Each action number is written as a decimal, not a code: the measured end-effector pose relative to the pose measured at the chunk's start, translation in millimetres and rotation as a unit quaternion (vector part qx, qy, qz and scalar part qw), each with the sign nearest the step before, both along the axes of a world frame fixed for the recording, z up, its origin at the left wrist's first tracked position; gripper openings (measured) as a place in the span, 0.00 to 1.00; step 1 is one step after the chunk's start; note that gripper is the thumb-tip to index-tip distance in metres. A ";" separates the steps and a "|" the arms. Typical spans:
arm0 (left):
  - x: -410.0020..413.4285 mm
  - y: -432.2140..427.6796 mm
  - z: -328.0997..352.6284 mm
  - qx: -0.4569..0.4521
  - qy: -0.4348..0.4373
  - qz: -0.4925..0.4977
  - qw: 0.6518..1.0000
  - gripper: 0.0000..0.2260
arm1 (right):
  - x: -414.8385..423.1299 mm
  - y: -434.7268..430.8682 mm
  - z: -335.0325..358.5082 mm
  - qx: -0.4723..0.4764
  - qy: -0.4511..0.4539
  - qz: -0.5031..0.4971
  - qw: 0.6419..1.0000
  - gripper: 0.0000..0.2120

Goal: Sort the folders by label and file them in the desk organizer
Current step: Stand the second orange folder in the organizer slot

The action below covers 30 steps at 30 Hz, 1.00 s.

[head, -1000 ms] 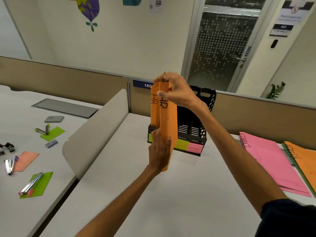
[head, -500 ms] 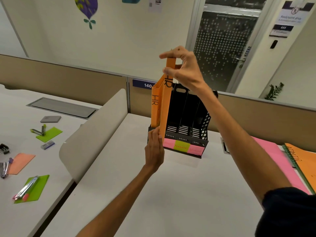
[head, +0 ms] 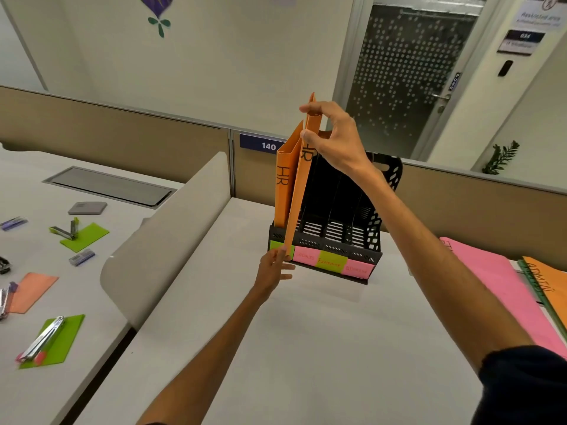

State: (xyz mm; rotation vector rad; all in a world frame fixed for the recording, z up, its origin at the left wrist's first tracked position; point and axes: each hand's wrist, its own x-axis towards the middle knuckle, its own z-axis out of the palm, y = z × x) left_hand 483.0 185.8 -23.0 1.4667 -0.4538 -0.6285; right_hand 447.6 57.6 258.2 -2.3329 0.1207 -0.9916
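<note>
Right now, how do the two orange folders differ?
The filed folder stands upright in the leftmost slot of the organizer; the held folder leans, its top pinched by the right hand, its bottom corner at the left hand, in front of the organizer. Both are orange, marked HR.

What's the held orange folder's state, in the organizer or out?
Out. The orange folder leans tilted, its lower end in front of the organizer by the left hand; the right hand pinches its top.
</note>
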 end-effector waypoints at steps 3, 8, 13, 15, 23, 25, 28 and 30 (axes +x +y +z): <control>2.4 -6.8 5.0 -0.017 0.060 0.007 0.998 0.15 | 7.4 -9.1 -1.5 -0.031 0.027 -0.035 0.999 0.22; 7.3 -19.0 7.5 0.002 0.107 0.021 0.994 0.11 | 15.1 -15.2 -1.2 -0.048 0.046 -0.048 0.997 0.23; 15.6 -27.9 7.6 0.023 0.130 0.016 0.991 0.16 | 24.7 -20.9 -1.9 -0.083 0.038 -0.066 0.994 0.21; 20.4 -31.8 9.7 0.041 0.126 0.003 0.991 0.18 | 28.9 -23.0 -0.9 -0.098 0.039 -0.064 0.992 0.20; 33.7 -54.4 9.2 0.060 0.071 0.071 0.993 0.21 | 42.0 -32.1 -4.3 -0.111 0.040 -0.083 0.990 0.17; 37.6 -56.0 6.6 0.062 -0.024 0.097 0.993 0.20 | 44.8 -36.6 -4.3 -0.110 0.043 -0.083 0.990 0.17; 46.6 -54.9 2.1 0.120 -0.152 0.075 0.978 0.20 | 48.1 -43.9 -4.4 -0.105 0.050 -0.085 0.990 0.18; 53.4 -54.1 0.1 0.179 -0.199 0.060 0.962 0.21 | 50.0 -49.2 -4.3 -0.099 0.055 -0.092 0.989 0.18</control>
